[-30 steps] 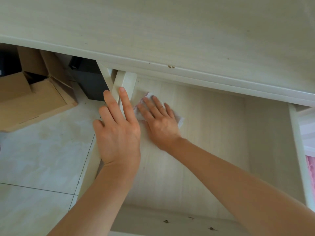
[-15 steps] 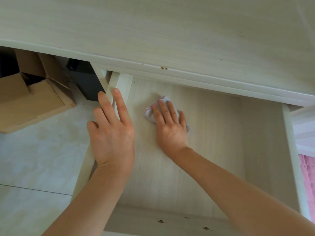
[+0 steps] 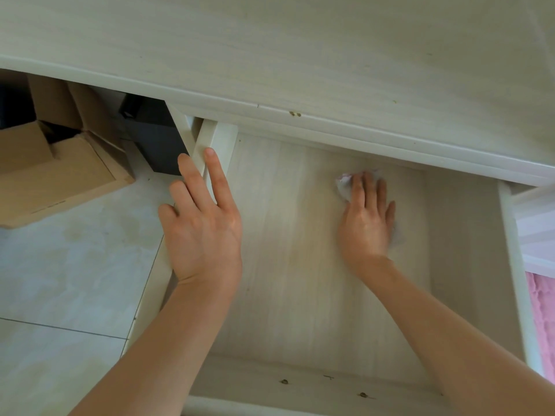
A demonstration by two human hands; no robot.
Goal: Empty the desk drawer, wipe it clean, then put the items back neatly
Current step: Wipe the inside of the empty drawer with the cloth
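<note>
The pale wooden drawer [image 3: 288, 295] stands pulled out under the desk top [image 3: 300, 55], with nothing in it but a small white wipe [image 3: 344, 186]. My right hand [image 3: 368, 223] presses the wipe flat against the drawer floor near the back, fingers straight, most of the wipe hidden beneath the palm. My left hand [image 3: 201, 223] rests with straight fingers over the drawer's left side wall [image 3: 222, 139].
On the tiled floor [image 3: 69, 265] to the left stand a brown cardboard box [image 3: 54, 175] and a black box [image 3: 153, 136] under the desk. A pink cloth [image 3: 540, 313] shows at the right edge, past the drawer's right wall [image 3: 510, 250].
My right hand has slid the wipe from the drawer's back left corner rightward across the floor. My left hand stays on the left wall.
</note>
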